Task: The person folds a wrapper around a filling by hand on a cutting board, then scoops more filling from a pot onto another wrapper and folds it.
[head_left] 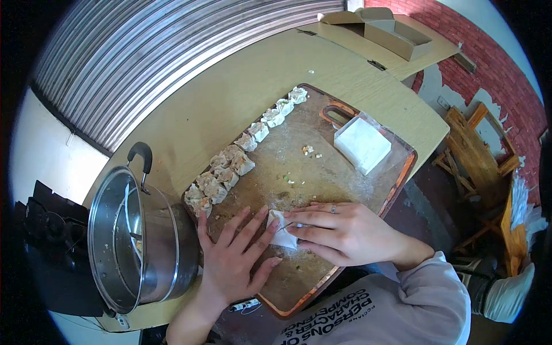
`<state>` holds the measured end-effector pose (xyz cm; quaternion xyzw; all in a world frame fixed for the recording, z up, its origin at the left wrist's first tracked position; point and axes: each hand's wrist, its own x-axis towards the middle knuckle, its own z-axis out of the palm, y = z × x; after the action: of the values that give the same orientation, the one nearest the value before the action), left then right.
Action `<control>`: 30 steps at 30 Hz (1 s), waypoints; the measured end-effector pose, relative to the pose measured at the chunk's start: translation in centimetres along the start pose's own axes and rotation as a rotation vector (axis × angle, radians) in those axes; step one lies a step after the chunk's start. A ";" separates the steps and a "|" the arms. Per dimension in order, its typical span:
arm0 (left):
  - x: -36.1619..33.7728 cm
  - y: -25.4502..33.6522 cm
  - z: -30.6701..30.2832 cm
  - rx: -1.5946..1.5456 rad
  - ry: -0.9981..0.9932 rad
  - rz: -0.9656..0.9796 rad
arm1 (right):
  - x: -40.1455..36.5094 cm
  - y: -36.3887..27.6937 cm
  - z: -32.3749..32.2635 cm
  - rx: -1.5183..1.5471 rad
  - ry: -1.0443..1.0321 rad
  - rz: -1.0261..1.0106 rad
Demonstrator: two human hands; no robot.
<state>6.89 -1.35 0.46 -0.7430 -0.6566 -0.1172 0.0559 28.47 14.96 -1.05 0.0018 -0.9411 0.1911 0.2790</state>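
Note:
A white dumpling wrapper [284,238] lies on the wooden cutting board [322,123] between my hands. My left hand [233,259] rests on the board with its fingers spread, the fingertips at the wrapper's left edge. My right hand [348,233] is over the wrapper's right side, its fingers closed around what looks like a thin stick whose tip touches the wrapper; most of it is hidden. Wrapped dumplings [245,142] line the board's left edge, bunched near my left hand. A stack of square wrappers [363,144] in clear plastic sits at the far right of the board.
A steel pot [164,247] with a black handle stands left of the board, a utensil inside. Crumbs of filling [308,150] and flour dot the board. An open cardboard box [397,37] is on the table's far end. Wooden furniture [480,158] stands at right.

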 end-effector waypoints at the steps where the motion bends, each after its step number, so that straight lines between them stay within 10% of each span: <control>1: 0.0 0.1 0.0 0.004 0.006 0.001 | 0.0 0.0 0.0 -0.003 0.002 0.002; 30: 0.0 -0.8 -0.4 -0.237 0.160 -0.089 | 0.5 -0.4 -0.9 -0.021 0.126 0.262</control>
<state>6.10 -1.32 0.81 -0.7028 -0.6639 -0.2552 0.0148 28.56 14.99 0.10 -0.1358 -0.9158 0.2157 0.3103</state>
